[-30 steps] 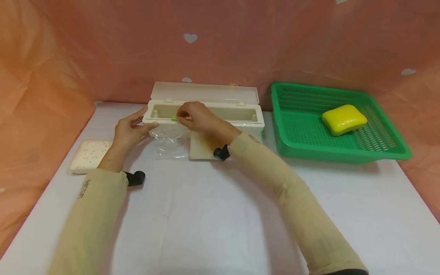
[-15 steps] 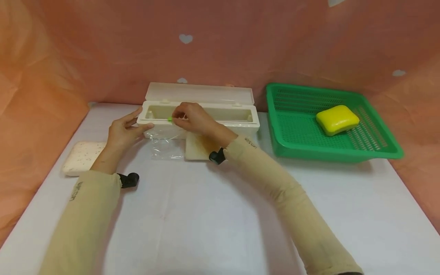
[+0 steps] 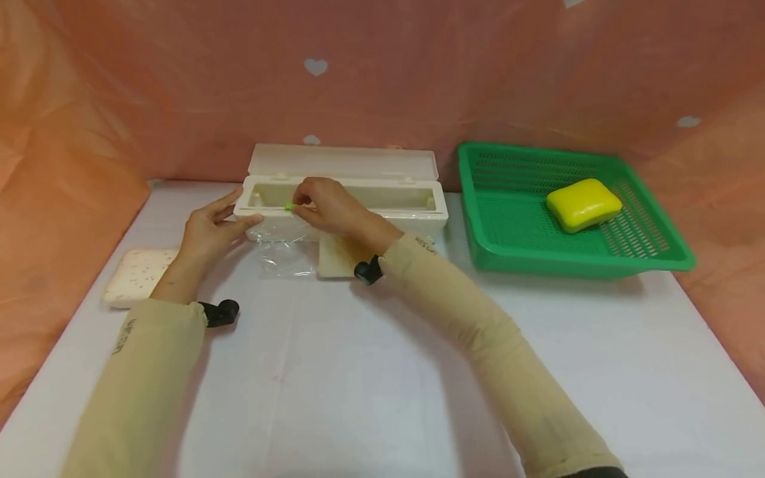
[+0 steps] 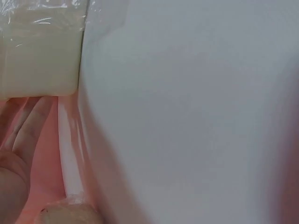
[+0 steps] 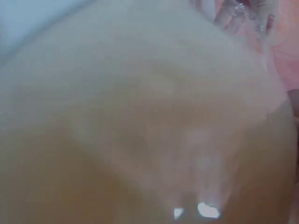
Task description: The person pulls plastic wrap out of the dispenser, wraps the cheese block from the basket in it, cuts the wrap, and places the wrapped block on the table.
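Note:
A white cling film dispenser (image 3: 412,199) stands at the back of the table, its long lid raised behind it. My left hand (image 3: 209,232) grips its left end, thumb at the front edge and fingers against the end, as the left wrist view also shows. Across the dispenser's front rim reaches my right hand (image 3: 329,206), pinching a small green slide cutter (image 3: 289,207) left of the middle. Clear film (image 3: 287,259) hangs down the front onto the table. A pale flat block (image 3: 331,259) lies before the dispenser, partly hidden by the right wrist. The right wrist view is blurred.
On the right a green perforated basket (image 3: 574,264) holds a yellow sponge-like block (image 3: 584,204). A speckled white rounded block (image 3: 137,272) lies at the left, beside the left forearm. An orange-pink cloth wall (image 3: 382,79) rises right behind the dispenser.
The whole scene has shifted slightly left in the head view. Both hands keep their hold on the dispenser and the slide cutter, with little visible movement along the rim.

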